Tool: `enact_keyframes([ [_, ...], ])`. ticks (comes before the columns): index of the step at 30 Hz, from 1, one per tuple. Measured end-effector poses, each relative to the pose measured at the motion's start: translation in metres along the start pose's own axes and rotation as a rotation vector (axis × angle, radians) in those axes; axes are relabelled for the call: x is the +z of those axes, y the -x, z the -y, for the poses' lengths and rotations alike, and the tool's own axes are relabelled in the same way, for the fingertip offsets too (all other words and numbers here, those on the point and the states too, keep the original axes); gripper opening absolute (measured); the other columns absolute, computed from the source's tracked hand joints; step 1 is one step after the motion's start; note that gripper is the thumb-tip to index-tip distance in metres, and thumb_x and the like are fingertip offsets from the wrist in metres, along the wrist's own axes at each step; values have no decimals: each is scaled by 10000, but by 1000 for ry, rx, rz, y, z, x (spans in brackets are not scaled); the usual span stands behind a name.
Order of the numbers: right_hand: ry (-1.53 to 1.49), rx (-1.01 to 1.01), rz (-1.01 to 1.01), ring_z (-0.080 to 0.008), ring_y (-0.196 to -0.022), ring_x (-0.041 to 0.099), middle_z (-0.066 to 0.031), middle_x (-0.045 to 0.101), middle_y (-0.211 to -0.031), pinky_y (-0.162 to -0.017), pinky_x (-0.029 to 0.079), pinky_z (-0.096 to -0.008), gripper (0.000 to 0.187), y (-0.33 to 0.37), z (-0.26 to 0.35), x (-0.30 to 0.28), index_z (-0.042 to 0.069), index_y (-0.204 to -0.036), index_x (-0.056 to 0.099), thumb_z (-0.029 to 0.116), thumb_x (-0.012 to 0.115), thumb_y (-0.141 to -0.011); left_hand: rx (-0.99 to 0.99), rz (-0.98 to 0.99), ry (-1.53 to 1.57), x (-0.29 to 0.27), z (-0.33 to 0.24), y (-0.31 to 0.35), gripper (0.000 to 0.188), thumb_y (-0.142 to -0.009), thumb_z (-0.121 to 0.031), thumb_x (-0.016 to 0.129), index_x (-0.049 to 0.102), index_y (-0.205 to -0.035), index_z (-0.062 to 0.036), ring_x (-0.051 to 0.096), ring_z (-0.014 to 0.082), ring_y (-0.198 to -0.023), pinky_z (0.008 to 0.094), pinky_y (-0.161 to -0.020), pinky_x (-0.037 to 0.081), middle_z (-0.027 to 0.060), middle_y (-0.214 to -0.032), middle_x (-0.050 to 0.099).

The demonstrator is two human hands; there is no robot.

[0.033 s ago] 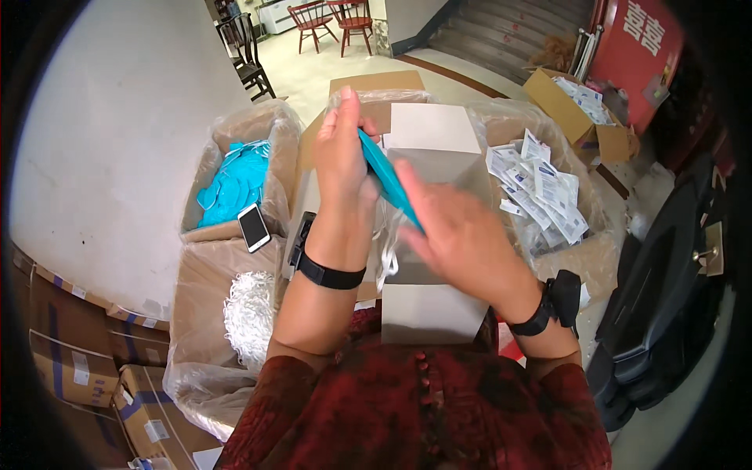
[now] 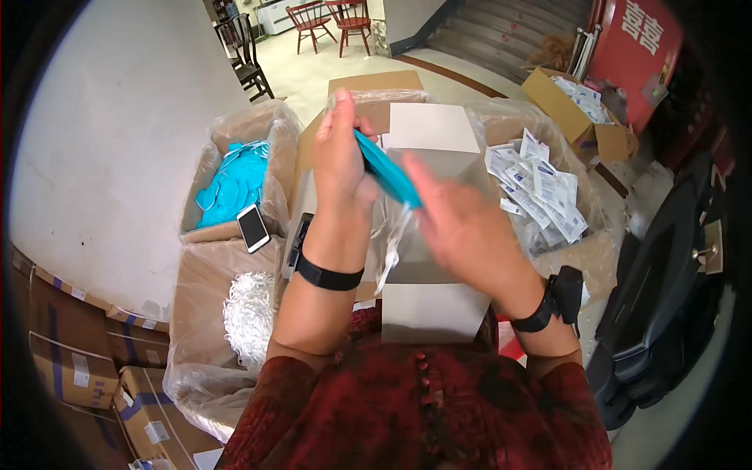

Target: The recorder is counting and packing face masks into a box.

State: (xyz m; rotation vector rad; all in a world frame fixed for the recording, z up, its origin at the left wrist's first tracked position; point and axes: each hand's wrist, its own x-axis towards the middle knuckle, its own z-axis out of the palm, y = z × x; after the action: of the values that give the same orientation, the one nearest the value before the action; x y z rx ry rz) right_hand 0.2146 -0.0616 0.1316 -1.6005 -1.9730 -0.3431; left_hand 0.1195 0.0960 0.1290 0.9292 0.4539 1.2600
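My left hand is raised over the middle of the boxes, closed around one edge of a teal face mask. The mask is tilted and seen nearly edge-on, so I cannot tell if it is one or a small stack. White ear loops dangle from its lower end. At that lower end is my right hand, its fingers smeared by motion. Whether it grips the mask or only brushes it, I cannot tell. Below both hands stands an open white carton with its flaps spread.
To the left, a lined box holds teal masks, with a phone on its edge. Nearer lies a heap of white loops. On the right are white packets in a lined box and a black chair. Cartons stack lower left.
The mask's upper end has shifted slightly left with my left hand. My right hand has moved a little along its lower end, and the white loops now hang more freely below.
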Motion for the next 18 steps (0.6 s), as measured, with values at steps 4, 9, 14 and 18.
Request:
enact_keyframes([
  [4, -338, 253, -212, -276, -804, 596, -142, 591, -905, -689, 479, -344, 455, -5, -32, -18, 18, -1242, 400, 73, 583, -829, 52, 305, 209, 1, -10, 21, 393, -830, -383, 644, 534, -1016, -55, 550, 158, -874, 304, -755, 465, 73, -895, 568],
  [9, -1021, 114, -203, -51, -824, 515, -1, 570, -907, -698, 452, -220, 245, -21, -43, -33, -1, -1104, 509, 104, 554, -888, -30, 586, 110, -5, -10, 47, 737, -738, -285, 751, 366, -1318, -44, 468, 239, -1172, 374, -977, 402, 98, -1245, 496],
  [14, -1101, 202, -117, -47, -861, 532, -7, 585, -974, -726, 458, -212, 260, -24, -43, -33, 2, -1121, 526, 116, 564, -889, -30, 597, 15, 8, 0, 64, 636, -784, -269, 715, 413, -1290, -31, 494, 213, -1134, 353, -938, 423, 89, -1231, 516],
  [18, -1408, 229, -312, -106, -965, 545, -30, 567, -1102, -800, 458, -251, 486, -5, -50, 3, 27, -1233, 451, 133, 667, -811, 151, 562, -129, 19, -2, 68, 497, -862, -279, 630, 468, -1252, -16, 512, 180, -1088, 323, -919, 422, 87, -1208, 536],
])
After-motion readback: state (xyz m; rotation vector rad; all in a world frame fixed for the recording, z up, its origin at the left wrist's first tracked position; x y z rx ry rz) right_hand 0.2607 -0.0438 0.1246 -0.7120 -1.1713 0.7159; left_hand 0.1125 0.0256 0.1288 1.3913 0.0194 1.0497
